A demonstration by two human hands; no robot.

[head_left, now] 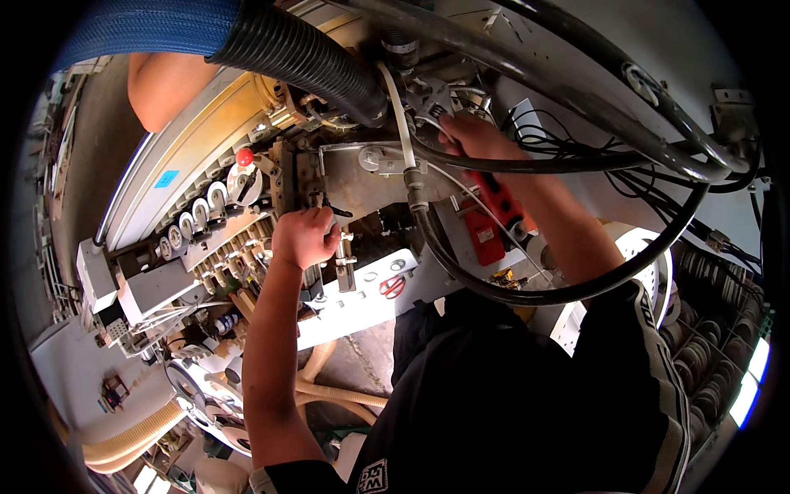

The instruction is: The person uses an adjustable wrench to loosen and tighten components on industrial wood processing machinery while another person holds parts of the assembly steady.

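Note:
My right hand (477, 138) is closed round the handle of a silver adjustable wrench (434, 102), its jaws up among the fittings at the machine's top. Below that wrist are a red tool or case (494, 198) and a red box-like piece (484, 237). My left hand (304, 237) is curled into a fist over the machine's middle; what it grips is hidden by the fingers. A short black rod or handle (339, 212) sticks out just beyond its knuckles. Between the hands lies a grey metal plate (354, 177) on the machine (222, 123).
A thick black hose (304, 62) with a blue sleeve crosses the upper left, near another person's bare arm (169, 86). A black cable loop (568, 292) hangs around my right forearm. A red knob (244, 156) and several rollers (200, 212) line the machine. Racked discs (704, 362) stand at right.

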